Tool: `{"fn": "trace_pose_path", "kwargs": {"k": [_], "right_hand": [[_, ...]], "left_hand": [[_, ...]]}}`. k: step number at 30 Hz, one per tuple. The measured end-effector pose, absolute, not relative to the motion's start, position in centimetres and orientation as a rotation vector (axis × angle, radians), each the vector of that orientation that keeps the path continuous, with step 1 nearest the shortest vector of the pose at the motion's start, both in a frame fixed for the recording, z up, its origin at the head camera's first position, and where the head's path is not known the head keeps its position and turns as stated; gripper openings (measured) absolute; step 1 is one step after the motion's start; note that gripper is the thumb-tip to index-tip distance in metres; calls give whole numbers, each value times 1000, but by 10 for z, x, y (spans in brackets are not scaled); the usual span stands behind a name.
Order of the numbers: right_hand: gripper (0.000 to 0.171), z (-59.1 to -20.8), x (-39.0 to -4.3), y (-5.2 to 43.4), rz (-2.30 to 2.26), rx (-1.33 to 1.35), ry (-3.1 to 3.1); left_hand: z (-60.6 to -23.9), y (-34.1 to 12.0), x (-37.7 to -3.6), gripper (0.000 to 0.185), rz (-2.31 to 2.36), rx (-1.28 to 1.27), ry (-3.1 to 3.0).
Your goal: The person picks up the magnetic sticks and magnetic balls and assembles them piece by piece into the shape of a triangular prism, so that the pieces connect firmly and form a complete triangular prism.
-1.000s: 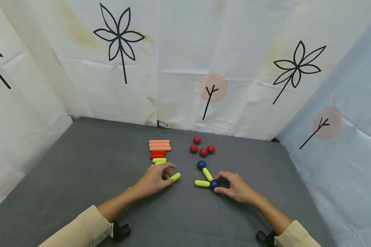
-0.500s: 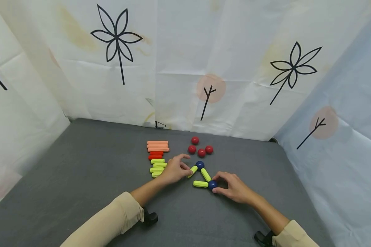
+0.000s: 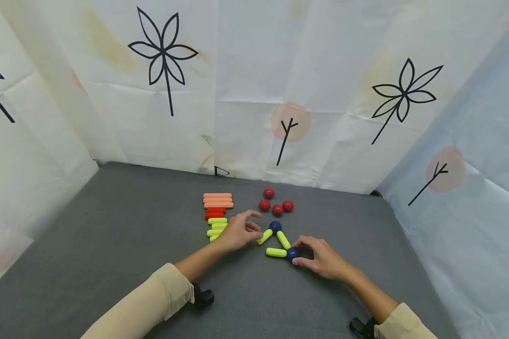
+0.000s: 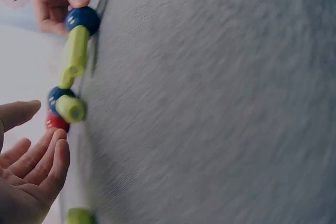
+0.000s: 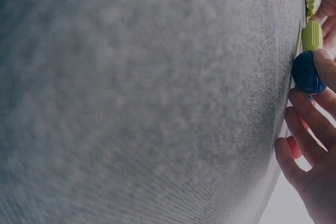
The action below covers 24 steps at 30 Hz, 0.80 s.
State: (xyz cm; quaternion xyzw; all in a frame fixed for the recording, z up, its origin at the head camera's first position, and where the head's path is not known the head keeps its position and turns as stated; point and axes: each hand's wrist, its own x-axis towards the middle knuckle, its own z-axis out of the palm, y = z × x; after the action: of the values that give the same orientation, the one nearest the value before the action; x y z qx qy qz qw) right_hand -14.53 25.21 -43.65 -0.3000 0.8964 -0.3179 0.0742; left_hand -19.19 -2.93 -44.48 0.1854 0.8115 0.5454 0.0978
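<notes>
On the grey tabletop [image 3: 123, 226] two blue balls are joined by yellow sticks. My right hand [image 3: 299, 249] pinches the near blue ball [image 3: 292, 254], which carries two yellow sticks [image 3: 276, 252] [image 3: 283, 239]. The far blue ball [image 3: 275, 226] has a third yellow stick [image 3: 264, 236] pointing toward my left hand [image 3: 254, 223]. In the left wrist view that stick [image 4: 71, 108] stands free of my left hand [image 4: 42, 124], whose fingers are relaxed. The right wrist view shows my right hand [image 5: 310, 85] with thumb and fingers round the near blue ball [image 5: 306, 72].
Left of the balls lies a stack of sticks: peach [image 3: 218, 200], red [image 3: 215, 213] and yellow [image 3: 217, 226]. Several red balls [image 3: 275, 205] sit behind the far blue ball. Printed white curtains [image 3: 254, 94] wall in the table at the back and sides.
My left hand carried a yellow stick from beside the stack to the far blue ball, where it now sits joined. The right hand kept its hold on the near ball.
</notes>
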Motion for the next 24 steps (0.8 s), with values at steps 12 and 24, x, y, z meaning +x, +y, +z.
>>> {"fn": "trace_pose_path", "kwargs": {"k": [12,24], "right_hand": [[27,-437,-145,252,-945,-928,2698],[26,-436,-145,250,-956,-924,2697]], "left_hand": [[-441,-27,-234,47,1657,583,2547],[-461,-4,-254,40,1594,484,2680]]}}
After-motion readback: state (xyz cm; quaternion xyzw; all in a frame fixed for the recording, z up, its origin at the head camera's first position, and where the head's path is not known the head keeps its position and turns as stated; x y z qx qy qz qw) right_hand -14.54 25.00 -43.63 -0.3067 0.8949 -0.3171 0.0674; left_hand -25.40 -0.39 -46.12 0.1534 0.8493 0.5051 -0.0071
